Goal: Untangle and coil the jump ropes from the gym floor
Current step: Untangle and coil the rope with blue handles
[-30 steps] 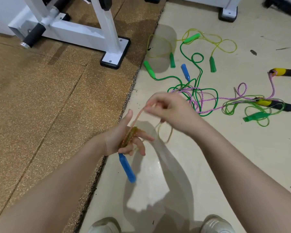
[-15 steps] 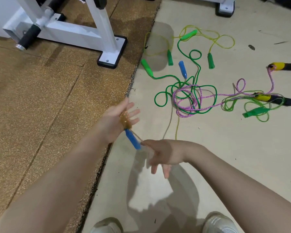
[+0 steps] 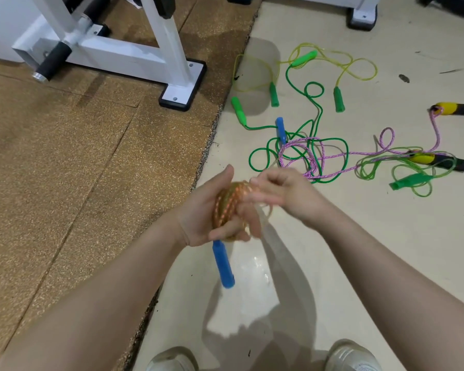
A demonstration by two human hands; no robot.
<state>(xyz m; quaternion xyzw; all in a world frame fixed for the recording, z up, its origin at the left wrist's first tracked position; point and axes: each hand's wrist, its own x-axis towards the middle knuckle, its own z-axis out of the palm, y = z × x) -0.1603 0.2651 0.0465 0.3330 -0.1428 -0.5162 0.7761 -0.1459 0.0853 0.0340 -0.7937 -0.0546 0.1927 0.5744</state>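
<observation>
An orange jump rope (image 3: 225,203) is wound in several turns around my left hand (image 3: 206,210), whose fingers curl over the coil. One blue handle (image 3: 223,265) hangs below that hand. My right hand (image 3: 281,192) pinches the loose strand of the same rope just right of the coil. The strand runs up toward the second blue handle (image 3: 280,129) on the floor. Beyond lie a dark green rope (image 3: 330,153), a pink rope (image 3: 359,153), a yellow rope (image 3: 359,60) and a light green rope (image 3: 413,180), tangled together.
A white machine frame (image 3: 134,57) stands on the brown rubber mat (image 3: 65,170) at the left, its foot (image 3: 182,89) near the mat's edge. Another white base (image 3: 362,14) sits at the top. Two yellow-black handles (image 3: 456,109) lie at the right. My shoes (image 3: 351,356) show below.
My right hand rose from low beside the blue handle to the top of the coil, laying another turn on my left hand. The blue handle now hangs lower.
</observation>
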